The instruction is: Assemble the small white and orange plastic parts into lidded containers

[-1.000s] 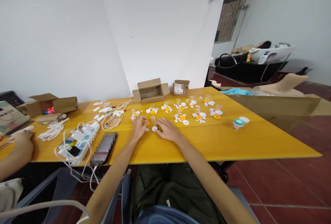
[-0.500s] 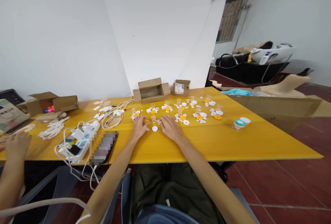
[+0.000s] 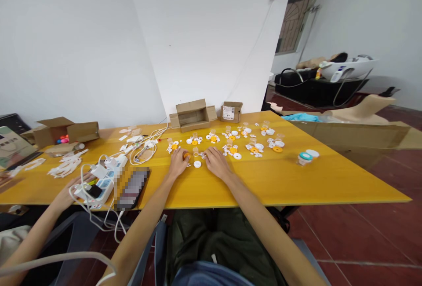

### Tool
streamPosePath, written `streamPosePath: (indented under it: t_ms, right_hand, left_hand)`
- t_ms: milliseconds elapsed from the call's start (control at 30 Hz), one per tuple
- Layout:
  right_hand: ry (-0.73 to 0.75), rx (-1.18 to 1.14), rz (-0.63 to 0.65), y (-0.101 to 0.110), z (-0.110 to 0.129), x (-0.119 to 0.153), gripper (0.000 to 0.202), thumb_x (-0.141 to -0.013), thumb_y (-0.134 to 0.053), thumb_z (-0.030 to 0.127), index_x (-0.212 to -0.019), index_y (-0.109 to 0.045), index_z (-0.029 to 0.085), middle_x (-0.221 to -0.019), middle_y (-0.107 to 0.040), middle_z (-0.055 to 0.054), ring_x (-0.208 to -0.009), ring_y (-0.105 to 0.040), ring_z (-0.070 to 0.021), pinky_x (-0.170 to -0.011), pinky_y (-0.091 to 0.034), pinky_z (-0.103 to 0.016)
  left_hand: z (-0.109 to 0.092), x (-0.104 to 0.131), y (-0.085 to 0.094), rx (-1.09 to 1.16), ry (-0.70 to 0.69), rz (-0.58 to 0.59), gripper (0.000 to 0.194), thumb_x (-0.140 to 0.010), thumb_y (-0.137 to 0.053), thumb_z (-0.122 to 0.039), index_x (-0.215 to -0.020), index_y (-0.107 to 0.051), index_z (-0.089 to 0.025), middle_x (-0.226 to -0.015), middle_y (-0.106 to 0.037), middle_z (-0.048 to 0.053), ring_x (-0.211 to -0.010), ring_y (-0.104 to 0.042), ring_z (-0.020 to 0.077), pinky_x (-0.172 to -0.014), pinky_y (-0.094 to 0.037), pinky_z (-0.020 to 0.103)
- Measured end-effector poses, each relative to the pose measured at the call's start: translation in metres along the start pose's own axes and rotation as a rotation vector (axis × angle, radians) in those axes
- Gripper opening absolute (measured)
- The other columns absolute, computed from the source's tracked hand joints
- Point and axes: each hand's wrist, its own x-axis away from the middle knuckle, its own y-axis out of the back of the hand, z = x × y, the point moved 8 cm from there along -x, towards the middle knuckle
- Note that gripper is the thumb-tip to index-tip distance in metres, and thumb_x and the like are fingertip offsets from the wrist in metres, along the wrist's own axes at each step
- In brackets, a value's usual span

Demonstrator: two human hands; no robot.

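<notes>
The person's 2 hands were resting low over the yellow table (image 3: 263, 185), near its middle, with a little scatter of parts between them. The left hand (image 3: 178, 163) had its fingers bent, and an orange piece (image 3: 187, 156) sat right at their tips, partly hidden; I couldn't tell whether they were gripping it or only touching it. The right hand (image 3: 216, 162) was curled too, its fingertips next to some small white pieces (image 3: 202, 155), and I couldn't see if any was pinched there. In the gap between the hands, a white disc (image 3: 197, 164) lay flat, nearer the person and apart from both sets of fingers, while a clear cup (image 3: 195, 152) stood just beyond it. Farther right, more clusters of parts (image 3: 233, 150) were spread out, then a jar with a teal lid (image 3: 305, 158). Off to the left, another person's hand (image 3: 67, 193) was beside the power strip (image 3: 107, 182).
</notes>
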Motion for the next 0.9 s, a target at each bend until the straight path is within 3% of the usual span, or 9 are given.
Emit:
streamPosePath:
  t_ms: [400,733,900]
  right_hand:
    - [0.036,0.004,-0.008,-0.003,-0.001,0.001,0.018,-0.092,-0.050,0.012,-0.089,-0.064,0.023,-0.095,-0.065,-0.008,-0.096,-0.059,-0.0245,-0.085,-0.048,-0.036]
    - [0.073,-0.073,-0.026,0.002,0.002,0.001,0.020,-0.093,-0.048,0.013,-0.094,-0.064,0.024,-0.096,-0.066,-0.008,-0.096,-0.059,-0.0246,-0.086,-0.050,-0.038]
    - [0.140,-0.188,-0.029,0.011,0.015,0.001,0.024,-0.097,-0.046,0.017,-0.111,-0.064,0.026,-0.105,-0.067,-0.006,-0.099,-0.060,-0.0224,-0.089,-0.049,-0.037]
  left_hand:
    - [0.002,0.000,-0.001,0.045,0.021,0.004,0.012,-0.079,-0.067,-0.017,-0.090,-0.067,-0.021,-0.093,-0.070,0.005,-0.092,-0.066,0.0229,-0.088,-0.052,0.039]
    - [-0.027,0.006,0.005,0.225,-0.106,0.035,0.014,-0.085,-0.065,-0.026,-0.098,-0.067,-0.023,-0.096,-0.073,0.004,-0.086,-0.067,0.0189,-0.081,-0.054,0.032]
    - [-0.031,0.008,0.001,0.322,-0.108,0.096,0.020,-0.088,-0.065,-0.036,-0.103,-0.067,-0.022,-0.097,-0.074,0.004,-0.083,-0.068,0.0169,-0.077,-0.053,0.030]
